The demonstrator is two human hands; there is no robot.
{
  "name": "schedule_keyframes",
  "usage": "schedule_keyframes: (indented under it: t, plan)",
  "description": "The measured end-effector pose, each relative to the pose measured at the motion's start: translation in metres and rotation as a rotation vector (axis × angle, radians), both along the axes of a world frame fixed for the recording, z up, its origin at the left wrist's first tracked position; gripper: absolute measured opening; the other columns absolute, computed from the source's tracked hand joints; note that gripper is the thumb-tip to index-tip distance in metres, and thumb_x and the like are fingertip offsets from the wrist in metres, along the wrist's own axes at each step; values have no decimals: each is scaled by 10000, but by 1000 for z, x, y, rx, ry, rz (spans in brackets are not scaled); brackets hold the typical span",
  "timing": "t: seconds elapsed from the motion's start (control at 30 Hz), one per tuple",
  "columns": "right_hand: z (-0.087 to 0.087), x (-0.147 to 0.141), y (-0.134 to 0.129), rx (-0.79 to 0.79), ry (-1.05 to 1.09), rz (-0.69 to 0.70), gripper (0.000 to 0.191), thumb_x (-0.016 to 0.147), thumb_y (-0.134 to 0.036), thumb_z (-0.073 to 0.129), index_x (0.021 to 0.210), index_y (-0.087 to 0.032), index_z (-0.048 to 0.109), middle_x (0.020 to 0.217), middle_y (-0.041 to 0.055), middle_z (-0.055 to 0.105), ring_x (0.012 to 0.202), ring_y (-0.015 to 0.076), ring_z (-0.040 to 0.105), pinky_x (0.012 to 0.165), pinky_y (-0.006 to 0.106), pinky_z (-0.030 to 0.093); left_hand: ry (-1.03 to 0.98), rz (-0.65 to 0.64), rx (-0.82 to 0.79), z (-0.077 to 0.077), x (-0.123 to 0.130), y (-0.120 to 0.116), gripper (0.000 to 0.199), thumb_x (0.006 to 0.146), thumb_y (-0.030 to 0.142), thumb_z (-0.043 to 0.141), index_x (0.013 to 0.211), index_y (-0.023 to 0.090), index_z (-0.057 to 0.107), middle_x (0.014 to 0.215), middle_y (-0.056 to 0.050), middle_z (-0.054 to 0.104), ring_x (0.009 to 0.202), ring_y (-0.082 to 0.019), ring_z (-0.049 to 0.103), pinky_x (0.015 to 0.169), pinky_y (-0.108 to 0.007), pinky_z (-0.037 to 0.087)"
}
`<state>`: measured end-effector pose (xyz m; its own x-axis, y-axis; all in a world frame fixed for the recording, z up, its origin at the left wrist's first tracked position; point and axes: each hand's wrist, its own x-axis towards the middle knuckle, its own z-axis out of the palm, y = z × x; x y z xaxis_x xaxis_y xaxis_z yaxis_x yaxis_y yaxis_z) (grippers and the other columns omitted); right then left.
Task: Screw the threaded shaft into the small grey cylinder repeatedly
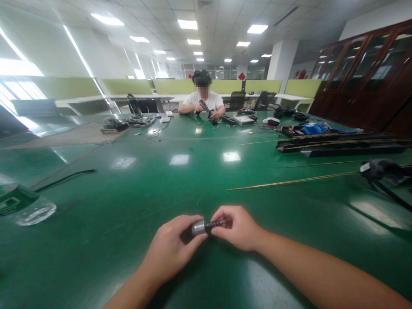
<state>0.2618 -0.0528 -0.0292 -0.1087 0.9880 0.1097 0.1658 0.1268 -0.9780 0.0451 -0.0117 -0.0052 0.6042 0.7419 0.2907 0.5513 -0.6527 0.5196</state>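
Observation:
Just above the near part of the green table point(135, 257), both my hands meet at a small metal part. My left hand point(174, 242) is closed around a short silver cylinder point(198, 227), thumb and fingers on either side of it. From the cylinder's right end runs a thin dark shaft point(214, 224) with a coiled or threaded look. My right hand point(236, 227) pinches the shaft near its right end between thumb and fingers. The part lies roughly level, and its left end is partly hidden by my left hand.
Thin brass rods point(283, 182) and a black rail point(347, 143) lie to the right, near a dark cabled device point(386, 169). At left, a clear plastic bottle point(35, 212) lies beside a black cable point(66, 179). Across the table, a person point(206, 101) holds a dark tool.

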Motion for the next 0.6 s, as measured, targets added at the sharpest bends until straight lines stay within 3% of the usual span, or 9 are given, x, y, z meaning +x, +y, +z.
schedule_keyframes:
  t: [0.27,0.6]
  plan:
    - [0,-1,-4,72,-70,10,149,736,-217,766,860,-151,714,679,-6,656,557,107,536,511,200,405,74,17,-132,1,6,-2,169,853,326,660,1013,274,644,935,24,706,840,-175,676,756,-276,500]
    - [5,0,-6,148,-150,-54,99,739,-189,735,832,-160,714,661,-12,638,555,111,539,520,207,395,18,17,-51,-1,1,0,168,854,320,654,1001,245,621,911,8,683,811,-165,647,727,-255,489]
